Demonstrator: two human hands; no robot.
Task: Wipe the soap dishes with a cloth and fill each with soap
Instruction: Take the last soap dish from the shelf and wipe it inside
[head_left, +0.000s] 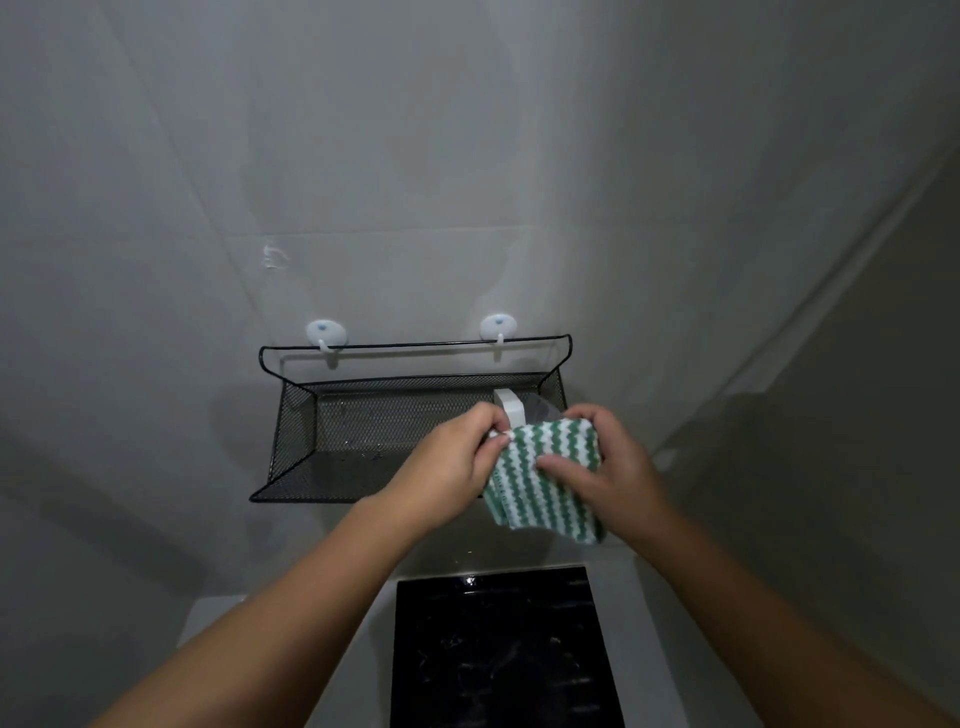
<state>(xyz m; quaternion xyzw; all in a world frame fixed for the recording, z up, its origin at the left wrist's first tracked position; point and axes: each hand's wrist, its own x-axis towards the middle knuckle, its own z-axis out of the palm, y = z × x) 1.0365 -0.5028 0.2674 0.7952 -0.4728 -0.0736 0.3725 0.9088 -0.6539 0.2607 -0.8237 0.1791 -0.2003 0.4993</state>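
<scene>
The left hand (457, 460) and right hand (605, 467) are bare. The left forearm (291, 608) and right forearm (748, 608) are bare too, uncovered down to the lower edge of view.

the cloth (545, 483) is patterned in wavy green and white stripes. the mesh basket (332, 436) is black. the left hook (325, 332) and the right hook (497, 326) are white, each marked with a blue dot. the wall (467, 156) is pale grey, and the panel (493, 649) is glossy black.

There are one black wire-mesh basket (296, 426), two round white plastic wall hooks (325, 332) (497, 326), one green-and-white striped cloth (545, 493), one small white plastic block (511, 410) and one glossy black square surface (493, 649).
</scene>
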